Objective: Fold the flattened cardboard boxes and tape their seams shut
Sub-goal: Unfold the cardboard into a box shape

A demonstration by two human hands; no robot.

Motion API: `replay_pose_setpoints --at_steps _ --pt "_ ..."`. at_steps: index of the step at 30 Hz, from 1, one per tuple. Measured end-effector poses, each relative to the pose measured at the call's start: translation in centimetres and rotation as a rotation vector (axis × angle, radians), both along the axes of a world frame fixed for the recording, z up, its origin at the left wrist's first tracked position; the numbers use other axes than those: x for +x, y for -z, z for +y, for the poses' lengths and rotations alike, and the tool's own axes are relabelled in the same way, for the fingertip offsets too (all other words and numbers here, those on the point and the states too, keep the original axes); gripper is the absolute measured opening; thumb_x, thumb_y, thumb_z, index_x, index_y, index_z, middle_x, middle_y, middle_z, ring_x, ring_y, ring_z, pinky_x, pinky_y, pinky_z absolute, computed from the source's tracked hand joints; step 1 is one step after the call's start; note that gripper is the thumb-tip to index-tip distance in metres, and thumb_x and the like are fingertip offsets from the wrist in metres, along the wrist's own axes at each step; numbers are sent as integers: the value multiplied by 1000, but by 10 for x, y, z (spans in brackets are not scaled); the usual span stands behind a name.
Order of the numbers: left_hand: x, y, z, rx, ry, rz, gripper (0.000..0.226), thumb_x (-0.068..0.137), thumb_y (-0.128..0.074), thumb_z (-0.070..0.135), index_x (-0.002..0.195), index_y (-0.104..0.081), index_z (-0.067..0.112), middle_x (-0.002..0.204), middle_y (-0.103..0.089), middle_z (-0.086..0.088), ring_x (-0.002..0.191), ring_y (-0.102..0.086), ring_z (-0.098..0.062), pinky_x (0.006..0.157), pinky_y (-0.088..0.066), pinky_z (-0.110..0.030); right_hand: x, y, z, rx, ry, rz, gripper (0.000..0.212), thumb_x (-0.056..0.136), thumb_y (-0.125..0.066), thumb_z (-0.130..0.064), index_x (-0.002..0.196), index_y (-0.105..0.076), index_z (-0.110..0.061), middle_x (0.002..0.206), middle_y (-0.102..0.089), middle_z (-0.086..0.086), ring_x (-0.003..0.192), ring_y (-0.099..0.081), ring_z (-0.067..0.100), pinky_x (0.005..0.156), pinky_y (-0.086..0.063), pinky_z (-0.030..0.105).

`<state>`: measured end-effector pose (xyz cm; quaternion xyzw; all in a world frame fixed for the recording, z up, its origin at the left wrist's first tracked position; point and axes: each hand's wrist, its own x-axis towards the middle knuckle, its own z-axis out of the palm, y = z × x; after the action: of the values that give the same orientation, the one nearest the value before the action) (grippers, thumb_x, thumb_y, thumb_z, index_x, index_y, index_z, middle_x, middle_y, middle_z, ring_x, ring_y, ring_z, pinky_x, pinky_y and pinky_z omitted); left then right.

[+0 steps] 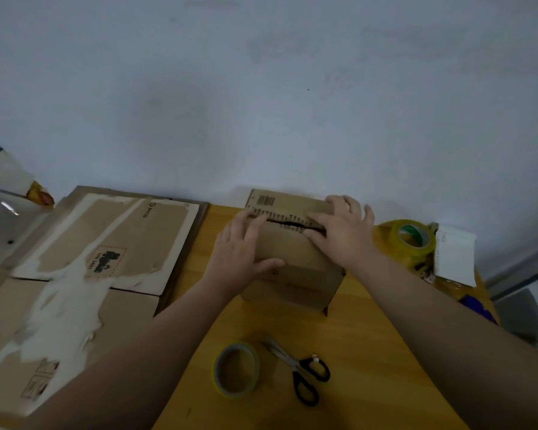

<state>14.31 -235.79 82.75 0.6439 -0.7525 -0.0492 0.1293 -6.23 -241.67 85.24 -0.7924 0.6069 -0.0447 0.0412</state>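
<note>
While the left hand's fingers [249, 226] lie straight and slightly spread on the near flap, the right hand's fingers [319, 226] press flat beside the dark seam gap [289, 225], seemingly to hold both flaps down so their edges meet; blur hides how tightly. The left hand [243, 256] and right hand [343, 231] thus pin the small cardboard box [292, 283], standing on the table [348, 346] near the wall. A tape roll [236, 370] and scissors [306, 375] wait nearby, with flattened cardboard [100, 259] to the left.
</note>
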Motion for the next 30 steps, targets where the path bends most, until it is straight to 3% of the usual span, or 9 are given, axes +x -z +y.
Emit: replay_pose_setpoints --at_steps 3,5,8,12,16,20,23,26,30 --pt "12 -3 -10 204 -104 239 91 79 -49 71 151 -3 39 158 17 -3 145 -1 -35 113 -17 -54 -3 22 15 210 120 -346 46 99 -37 -52 144 -40 -42 162 5 3 148 2 36 118 -9 52" --pt "18 -6 -13 321 -83 438 85 85 -52 60 151 -3 39 158 20 3 146 -8 -31 112 -26 -49 4 26 21 241 96 -522 47 99 -41 -46 145 -42 -33 162 7 6 149 1 28 119 -14 40" --pt "32 0 -4 218 -60 295 80 87 -47 64 152 -11 34 159 15 9 144 -18 -26 110 -30 -42 25 24 27 262 36 -539 50 98 -44 -47 145 -43 -31 163 4 3 149 -2 22 117 -17 34" --pt "63 11 7 178 -107 79 82 83 -26 76 151 -18 32 161 0 4 141 -23 -33 112 -25 -45 62 28 36 202 20 -445 50 98 -41 -52 145 -41 -35 162 -4 -1 147 -13 27 116 -23 41" --pt "69 9 4 139 -144 -41 65 93 -26 65 150 -23 34 160 -12 4 141 -20 -33 113 -17 -45 81 24 34 127 117 -321 51 97 -37 -56 143 -43 -36 160 -17 1 142 -23 30 112 -30 44" --pt "67 8 -4 151 -117 -52 60 98 -22 57 151 -20 31 161 -9 2 147 1 -26 118 -1 -45 89 28 40 -250 52 -122 34 97 -48 -43 122 -66 -27 140 -51 10 136 -36 34 115 -14 48" --pt "73 12 -2 144 -60 -17 60 99 -21 54 152 -16 26 161 -6 -1 148 1 -24 119 -1 -41 105 38 73 -594 -235 -241 15 87 -64 -22 99 -73 -20 101 -66 4 100 -54 25 88 -33 40" --pt "80 13 11 36 -45 109 60 100 -24 51 151 -21 21 160 -12 -3 147 -5 -24 119 -6 -40 114 60 115 -418 -442 -355 14 94 -57 -19 93 -70 -13 85 -60 4 77 -53 23 67 -42 35" --pt "84 9 46 -129 -79 332 60 100 -34 46 152 -20 19 160 -7 -6 147 -7 -24 117 -13 -40 101 97 148 139 -246 -346 23 99 -51 -24 115 -66 -14 106 -62 4 95 -59 23 78 -50 33"
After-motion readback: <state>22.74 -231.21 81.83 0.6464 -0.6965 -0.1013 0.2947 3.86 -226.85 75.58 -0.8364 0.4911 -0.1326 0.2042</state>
